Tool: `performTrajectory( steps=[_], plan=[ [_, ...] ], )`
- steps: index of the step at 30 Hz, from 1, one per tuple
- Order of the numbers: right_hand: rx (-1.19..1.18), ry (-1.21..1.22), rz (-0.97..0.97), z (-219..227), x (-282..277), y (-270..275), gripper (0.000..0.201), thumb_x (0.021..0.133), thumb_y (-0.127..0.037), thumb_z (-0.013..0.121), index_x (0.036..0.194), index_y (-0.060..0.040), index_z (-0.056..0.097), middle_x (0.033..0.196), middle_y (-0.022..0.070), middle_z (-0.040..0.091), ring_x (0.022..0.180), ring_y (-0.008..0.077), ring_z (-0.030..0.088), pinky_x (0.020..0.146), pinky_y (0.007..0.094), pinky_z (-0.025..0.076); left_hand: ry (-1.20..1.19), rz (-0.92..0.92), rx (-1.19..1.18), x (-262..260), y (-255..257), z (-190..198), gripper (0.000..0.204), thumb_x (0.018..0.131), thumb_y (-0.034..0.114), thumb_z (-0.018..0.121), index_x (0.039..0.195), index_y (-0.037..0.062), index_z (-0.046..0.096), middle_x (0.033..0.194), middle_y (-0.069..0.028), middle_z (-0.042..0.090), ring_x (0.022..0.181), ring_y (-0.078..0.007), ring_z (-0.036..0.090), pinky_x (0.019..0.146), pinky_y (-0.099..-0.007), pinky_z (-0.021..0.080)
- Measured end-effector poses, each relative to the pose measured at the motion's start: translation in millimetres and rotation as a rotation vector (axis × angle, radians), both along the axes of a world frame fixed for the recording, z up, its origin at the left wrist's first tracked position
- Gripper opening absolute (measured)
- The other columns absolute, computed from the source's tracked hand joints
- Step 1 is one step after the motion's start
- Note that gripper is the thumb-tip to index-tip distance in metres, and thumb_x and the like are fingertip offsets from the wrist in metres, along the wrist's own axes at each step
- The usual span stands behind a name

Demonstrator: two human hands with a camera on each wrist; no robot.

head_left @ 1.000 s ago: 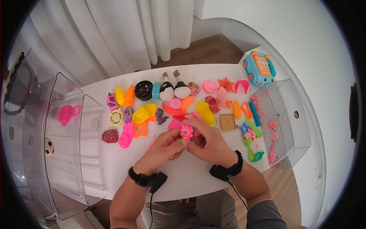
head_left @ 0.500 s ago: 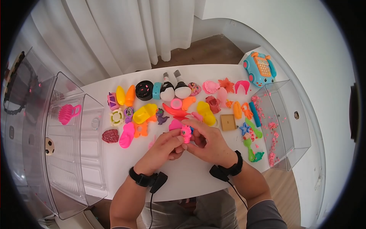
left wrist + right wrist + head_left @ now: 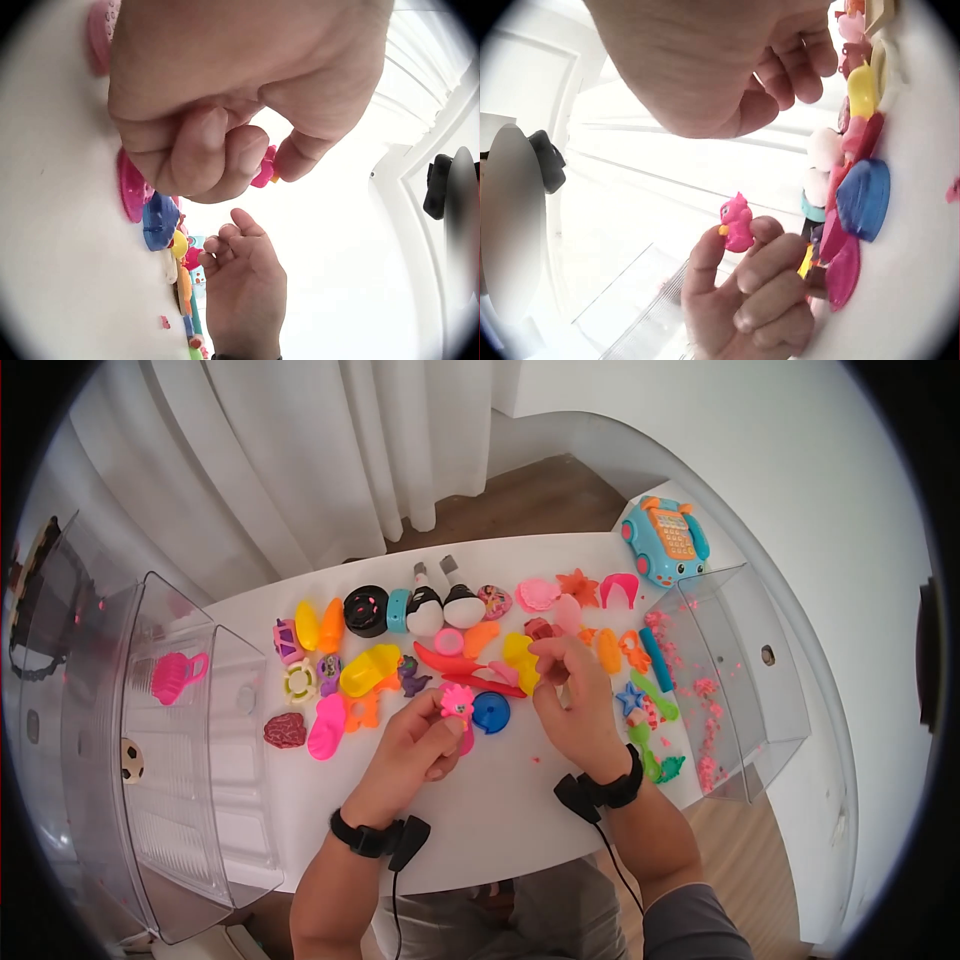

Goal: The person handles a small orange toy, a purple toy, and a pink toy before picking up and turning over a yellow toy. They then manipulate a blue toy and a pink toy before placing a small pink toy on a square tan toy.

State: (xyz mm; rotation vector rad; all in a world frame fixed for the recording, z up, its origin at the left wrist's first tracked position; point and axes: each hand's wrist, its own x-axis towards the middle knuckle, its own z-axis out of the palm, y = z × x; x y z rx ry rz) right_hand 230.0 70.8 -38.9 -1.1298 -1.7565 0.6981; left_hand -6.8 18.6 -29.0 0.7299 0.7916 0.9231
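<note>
A small pink figure [image 3: 457, 701] with a spiky top is pinched between thumb and fingers of the left hand [image 3: 408, 752]. In the right wrist view the pink figure [image 3: 737, 223] shows a yellow bit at its front, held by the left hand [image 3: 754, 292]. The right hand [image 3: 580, 705] is raised over the table with loosely bent fingers, holding nothing, near the yellow toy [image 3: 520, 662]. A round blue piece [image 3: 491, 713] lies between the hands. Below the left hand, a magenta piece [image 3: 844, 274] partly shows.
Many colourful toys spread across the white table [image 3: 480, 840], among them a yellow shoe [image 3: 370, 671] and a brown brain-like piece [image 3: 285, 730]. Clear bins stand left [image 3: 170, 760] and right [image 3: 790, 745], the right one with pink bits. A toy phone [image 3: 667, 542] stands at the back right.
The right hand has let go of the pink figure and moved off to the right. The left hand keeps it and has shifted slightly left. The blue piece now shows fully; the head view has shifted.
</note>
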Motion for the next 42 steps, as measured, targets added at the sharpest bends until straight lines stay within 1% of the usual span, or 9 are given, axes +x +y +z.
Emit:
performTrajectory(
  steps=[4,6,9,15,22,24,28,33,42],
  plan=[
    [0.057,-0.036,0.015,4,-5,3,0.041,0.079,0.008,0.060,0.119,-0.0033,0.065,0.101,0.0093,0.061,0.094,0.0225,0.061,0.087,0.0318,0.050,0.160,0.011,-0.014,3,1,0,0.016,0.106,0.023,0.059,0.115,0.0098,0.057,0.082,0.0030,0.050,0.060,-0.0051,0.043,0.052,-0.0205,0.030],
    [0.250,-0.114,0.046,0,-11,0,0.042,0.079,0.004,0.066,0.119,-0.0076,0.069,0.105,0.0127,0.063,0.096,0.0314,0.061,0.085,0.0401,0.052,0.179,0.016,0.025,4,1,-4,0.015,0.106,0.022,0.058,0.115,0.0093,0.058,0.083,0.0027,0.052,0.061,-0.0056,0.046,0.052,-0.0208,0.032],
    [0.184,-0.193,0.078,2,-13,-4,0.040,0.078,0.001,0.068,0.117,-0.0089,0.072,0.110,0.0137,0.064,0.105,0.0349,0.060,0.091,0.0431,0.050,0.203,0.045,0.072,4,1,-6,0.014,0.107,0.020,0.057,0.115,0.0085,0.059,0.086,0.0021,0.054,0.063,-0.0065,0.050,0.052,-0.0217,0.035],
    [0.099,-0.128,0.214,20,-17,-14,0.040,0.082,-0.003,0.072,0.122,-0.0093,0.071,0.115,0.0145,0.065,0.118,0.0357,0.057,0.101,0.0460,0.047,0.202,-0.003,0.049,2,0,0,0.015,0.107,0.021,0.060,0.116,0.0082,0.059,0.084,0.0027,0.056,0.060,-0.0037,0.050,0.050,-0.0213,0.034],
    [0.000,-0.058,0.432,7,-13,-8,0.026,0.095,-0.013,0.073,0.119,-0.0056,0.069,0.109,0.0122,0.069,0.109,0.0309,0.064,0.107,0.0463,0.046,0.144,-0.184,0.006,1,-4,-5,0.024,0.110,0.030,0.052,0.120,0.0085,0.055,0.089,-0.0010,0.057,0.061,-0.0072,0.051,0.051,-0.0222,0.035],
    [-0.111,-0.026,0.413,5,-12,-9,0.021,0.095,-0.013,0.074,0.113,-0.0043,0.069,0.102,0.0082,0.069,0.095,0.0241,0.066,0.102,0.0420,0.048,0.153,-0.177,-0.015,2,-5,-3,0.024,0.111,0.030,0.051,0.121,0.0085,0.054,0.089,-0.0015,0.057,0.060,-0.0071,0.050,0.050,-0.0222,0.035],
    [-0.276,0.054,0.242,9,-10,-10,0.025,0.093,-0.017,0.078,0.113,-0.0040,0.070,0.101,0.0122,0.069,0.098,0.0276,0.067,0.099,0.0434,0.049,0.125,-0.178,-0.089,2,-4,-1,0.023,0.112,0.029,0.048,0.120,0.0091,0.053,0.087,-0.0018,0.057,0.056,-0.0063,0.047,0.048,-0.0216,0.032],
    [0.081,-0.140,-0.039,-6,-10,3,0.023,0.090,-0.017,0.080,0.109,-0.0075,0.073,0.091,0.0059,0.071,0.092,0.0255,0.063,0.090,0.0404,0.047,0.229,-0.283,-0.107,2,-3,7,0.022,0.112,0.030,0.051,0.119,0.0097,0.055,0.082,0.0005,0.057,0.055,-0.0050,0.046,0.047,-0.0213,0.030],
    [0.151,-0.061,-0.123,1,-7,5,0.017,0.083,0.000,0.070,0.098,-0.0077,0.070,0.090,0.0053,0.071,0.092,0.0268,0.062,0.086,0.0421,0.046,0.244,-0.332,-0.105,1,-3,4,0.017,0.110,0.026,0.054,0.110,0.0090,0.058,0.080,0.0019,0.055,0.056,-0.0040,0.044,0.048,-0.0207,0.030]
  ],
)
